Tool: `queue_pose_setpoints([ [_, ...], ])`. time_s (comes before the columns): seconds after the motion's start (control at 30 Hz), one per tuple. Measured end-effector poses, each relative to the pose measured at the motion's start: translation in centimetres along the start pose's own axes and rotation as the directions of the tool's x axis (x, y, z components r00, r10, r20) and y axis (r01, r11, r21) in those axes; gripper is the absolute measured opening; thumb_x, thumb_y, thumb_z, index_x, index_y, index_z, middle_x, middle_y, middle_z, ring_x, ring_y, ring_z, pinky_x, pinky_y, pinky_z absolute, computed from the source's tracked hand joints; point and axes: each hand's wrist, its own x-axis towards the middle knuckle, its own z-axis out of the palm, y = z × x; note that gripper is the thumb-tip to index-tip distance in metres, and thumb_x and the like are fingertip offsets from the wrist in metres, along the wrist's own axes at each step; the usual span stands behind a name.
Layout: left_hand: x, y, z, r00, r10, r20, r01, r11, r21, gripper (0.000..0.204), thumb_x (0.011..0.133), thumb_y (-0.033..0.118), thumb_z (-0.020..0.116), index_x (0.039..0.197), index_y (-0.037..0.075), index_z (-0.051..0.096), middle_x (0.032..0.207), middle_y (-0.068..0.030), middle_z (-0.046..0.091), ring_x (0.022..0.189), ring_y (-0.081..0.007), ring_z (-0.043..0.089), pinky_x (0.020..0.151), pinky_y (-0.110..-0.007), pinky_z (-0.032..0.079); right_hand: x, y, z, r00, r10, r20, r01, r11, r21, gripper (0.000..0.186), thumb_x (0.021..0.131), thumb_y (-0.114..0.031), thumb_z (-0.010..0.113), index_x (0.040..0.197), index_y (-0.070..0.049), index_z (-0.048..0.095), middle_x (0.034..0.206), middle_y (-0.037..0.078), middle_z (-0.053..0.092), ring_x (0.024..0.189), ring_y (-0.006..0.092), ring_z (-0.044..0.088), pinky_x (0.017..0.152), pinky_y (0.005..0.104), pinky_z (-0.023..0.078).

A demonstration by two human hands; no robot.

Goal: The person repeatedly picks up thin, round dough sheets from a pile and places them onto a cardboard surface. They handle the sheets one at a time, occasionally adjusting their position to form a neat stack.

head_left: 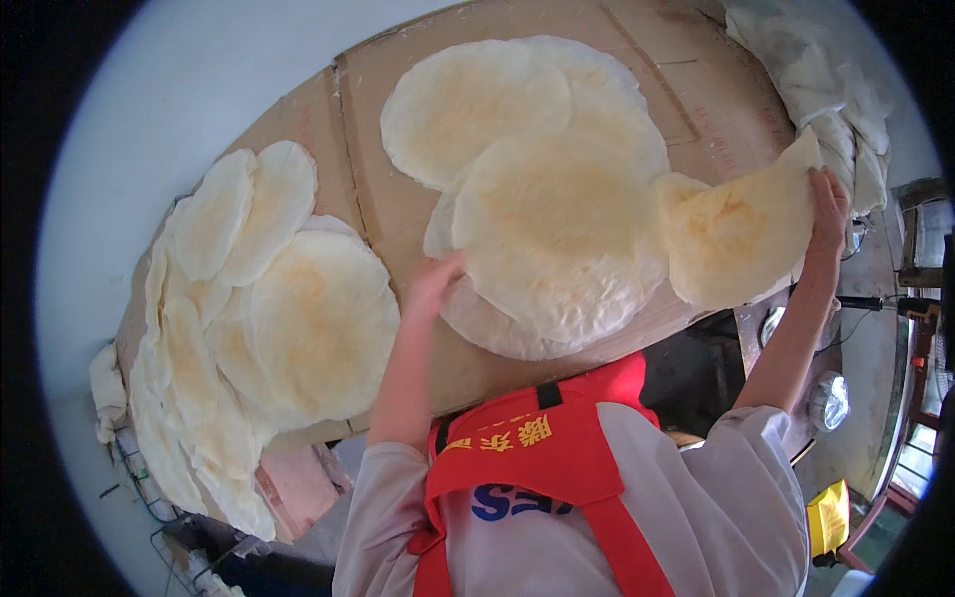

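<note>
My right hand (828,207) is closed on the outer edge of a thin round flatbread (736,234) with a browned middle. That flatbread is partly lifted and bent, its upper corner raised, at the right side of the table. In the middle lies a stack of overlapping large pale flatbreads (557,219). At the stack's left edge is my left hand (436,279), blurred, with its fingertips at the rim of the breads; whether they grip one cannot be made out.
The breads lie on a table covered with brown cardboard (353,189). More flatbreads (318,318) overlap on the left, some drooping over the near edge. White cloth (816,70) is bunched at the far right. A foil-like bowl (828,400) stands below on the right, near a yellow bag (828,517).
</note>
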Motion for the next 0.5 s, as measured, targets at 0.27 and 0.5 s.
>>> queue_pose_setpoints([
  [0.27,0.2,0.3,-1.1,0.984,0.059,-0.168,-0.056,0.998,0.027,0.02,0.06,0.005,0.064,0.079,0.002,0.058,0.069,-0.0031,0.057,0.057,-0.0088,0.05,0.047,-0.024,0.036,-2.6,-1.5,-7.4,0.951,0.298,-0.086,-0.249,0.899,0.36,0.047,0.084,-0.038,0.042,0.114,-0.001,0.046,0.108,0.014,0.053,0.096,0.0262,0.052,0.082,0.0364,0.042],
  [0.5,-3.5,8.5,-4.6,0.953,0.296,-0.067,-0.303,0.911,-0.279,0.039,0.063,0.002,0.062,0.101,0.001,0.054,0.09,-0.0079,0.06,0.078,-0.017,0.058,0.066,-0.028,0.047,5.6,-1.1,-20.3,0.928,0.003,-0.373,0.017,0.999,0.05,0.039,0.082,-0.024,0.051,0.111,0.002,0.048,0.11,0.015,0.052,0.098,0.0278,0.052,0.081,0.0379,0.045],
])
